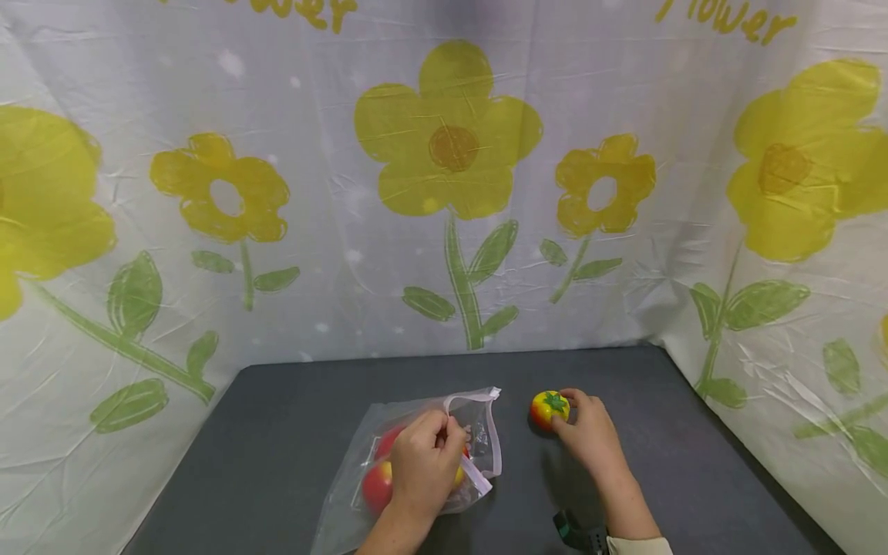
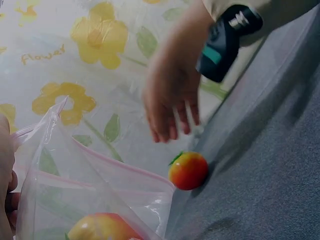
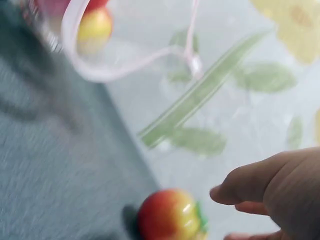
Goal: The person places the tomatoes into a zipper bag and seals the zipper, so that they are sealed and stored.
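My left hand [image 1: 421,462] pinches the upper edge of a clear zip bag [image 1: 347,470] with a pale pink seal; its mouth gapes towards the right. Inside the bag lie several red and yellow fruits [image 1: 376,487], partly covered by that hand. To the right, a red-and-yellow tomato [image 1: 549,410] with a green leafy top sits on the table. My right hand [image 1: 590,435] is just over it, thumb and fingers spread about its near right side. Both wrist views show a gap between the fingertips [image 3: 216,194] and the tomato [image 3: 170,215].
The dark grey table [image 1: 291,416] carries the bag and the tomato. A white cloth [image 1: 326,308] with yellow flowers hangs behind and on both sides. My right wrist wears a dark strapped device [image 2: 222,45] under a beige sleeve.
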A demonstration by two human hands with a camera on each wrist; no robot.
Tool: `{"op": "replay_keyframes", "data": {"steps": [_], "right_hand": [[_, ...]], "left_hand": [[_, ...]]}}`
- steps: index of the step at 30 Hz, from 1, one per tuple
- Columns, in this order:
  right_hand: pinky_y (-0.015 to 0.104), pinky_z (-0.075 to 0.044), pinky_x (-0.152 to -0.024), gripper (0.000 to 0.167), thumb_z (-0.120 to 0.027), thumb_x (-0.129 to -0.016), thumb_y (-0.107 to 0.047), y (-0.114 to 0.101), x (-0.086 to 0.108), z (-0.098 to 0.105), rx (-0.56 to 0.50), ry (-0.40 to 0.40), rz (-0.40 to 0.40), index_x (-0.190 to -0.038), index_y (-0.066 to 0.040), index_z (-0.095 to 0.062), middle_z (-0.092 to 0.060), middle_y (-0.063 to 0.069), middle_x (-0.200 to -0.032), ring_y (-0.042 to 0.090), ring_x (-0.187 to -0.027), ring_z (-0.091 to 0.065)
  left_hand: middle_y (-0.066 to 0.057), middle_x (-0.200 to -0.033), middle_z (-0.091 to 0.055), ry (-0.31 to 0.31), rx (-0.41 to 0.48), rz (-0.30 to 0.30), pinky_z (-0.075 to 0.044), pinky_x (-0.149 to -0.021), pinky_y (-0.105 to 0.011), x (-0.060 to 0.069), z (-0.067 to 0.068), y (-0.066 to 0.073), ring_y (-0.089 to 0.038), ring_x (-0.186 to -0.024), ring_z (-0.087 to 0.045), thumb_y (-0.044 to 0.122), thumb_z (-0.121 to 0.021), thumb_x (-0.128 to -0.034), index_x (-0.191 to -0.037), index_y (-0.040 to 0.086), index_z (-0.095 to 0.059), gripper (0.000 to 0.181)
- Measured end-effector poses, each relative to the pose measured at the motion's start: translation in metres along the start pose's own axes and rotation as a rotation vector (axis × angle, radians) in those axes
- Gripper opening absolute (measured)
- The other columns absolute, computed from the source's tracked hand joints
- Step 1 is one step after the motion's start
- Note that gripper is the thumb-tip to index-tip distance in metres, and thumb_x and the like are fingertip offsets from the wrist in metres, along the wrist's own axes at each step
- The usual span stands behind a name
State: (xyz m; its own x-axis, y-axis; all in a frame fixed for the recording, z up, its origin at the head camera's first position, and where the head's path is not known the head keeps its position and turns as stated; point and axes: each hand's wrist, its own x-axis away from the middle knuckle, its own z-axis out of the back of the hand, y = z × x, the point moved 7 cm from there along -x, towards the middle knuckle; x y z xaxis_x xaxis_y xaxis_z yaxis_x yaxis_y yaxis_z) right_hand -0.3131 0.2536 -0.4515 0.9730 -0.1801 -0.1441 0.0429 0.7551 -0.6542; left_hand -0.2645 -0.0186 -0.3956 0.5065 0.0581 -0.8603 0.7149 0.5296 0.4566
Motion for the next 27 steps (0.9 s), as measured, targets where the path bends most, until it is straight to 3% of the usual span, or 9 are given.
{"op": "replay_keyframes", "data": {"steps": [3,8,18,24,27], "right_hand": [[0.064,-0.046,-0.091,0.060,-0.069,-0.094,-0.018,0.017,-0.004,-0.014,0.006,-0.052,-0.034,-0.146,0.002,-0.048,-0.048,0.038,-0.134,0.051,-0.115,-0.055],[0.067,-0.043,-0.096,0.064,-0.067,-0.098,-0.019,0.030,-0.008,-0.032,-0.003,-0.090,-0.018,-0.153,-0.001,-0.039,-0.049,0.039,-0.137,0.057,-0.122,-0.051],[0.061,-0.048,-0.087,0.053,-0.071,-0.097,-0.021,0.033,-0.012,-0.040,0.013,0.096,0.026,-0.140,0.001,-0.048,-0.062,0.032,-0.120,0.046,-0.102,-0.062],[0.056,-0.050,-0.081,0.051,-0.068,-0.097,-0.021,0.024,-0.009,-0.032,-0.013,0.067,0.031,-0.139,-0.001,-0.049,-0.062,0.028,-0.115,0.038,-0.093,-0.061],[0.052,-0.052,-0.081,0.049,-0.066,-0.098,-0.022,0.011,-0.006,-0.020,-0.078,0.005,0.045,-0.140,-0.003,-0.051,-0.061,0.027,-0.122,0.038,-0.099,-0.063]], "left_hand": [[0.013,-0.059,-0.035,-0.006,-0.003,0.004,-0.024,-0.045,-0.010,0.001,0.000,0.000,0.005,-0.052,-0.029,0.001,-0.066,-0.0795,-0.060,0.020,-0.043,0.035],[0.013,-0.059,-0.035,0.000,-0.001,-0.005,-0.023,-0.045,-0.010,0.001,-0.001,0.000,0.005,-0.052,-0.029,0.000,-0.066,-0.0794,-0.060,0.020,-0.042,0.036],[0.013,-0.059,-0.035,-0.005,0.004,-0.015,-0.024,-0.045,-0.011,0.001,-0.002,0.001,0.005,-0.052,-0.030,0.000,-0.066,-0.0799,-0.060,0.019,-0.042,0.037],[0.013,-0.059,-0.036,-0.012,0.006,-0.004,-0.025,-0.045,-0.010,0.001,-0.001,0.000,0.005,-0.052,-0.031,0.001,-0.067,-0.0807,-0.061,0.019,-0.043,0.037],[0.013,-0.059,-0.036,-0.013,0.008,0.000,-0.025,-0.045,-0.010,0.000,0.000,0.000,0.005,-0.052,-0.031,0.001,-0.067,-0.0809,-0.061,0.019,-0.043,0.036]]}}
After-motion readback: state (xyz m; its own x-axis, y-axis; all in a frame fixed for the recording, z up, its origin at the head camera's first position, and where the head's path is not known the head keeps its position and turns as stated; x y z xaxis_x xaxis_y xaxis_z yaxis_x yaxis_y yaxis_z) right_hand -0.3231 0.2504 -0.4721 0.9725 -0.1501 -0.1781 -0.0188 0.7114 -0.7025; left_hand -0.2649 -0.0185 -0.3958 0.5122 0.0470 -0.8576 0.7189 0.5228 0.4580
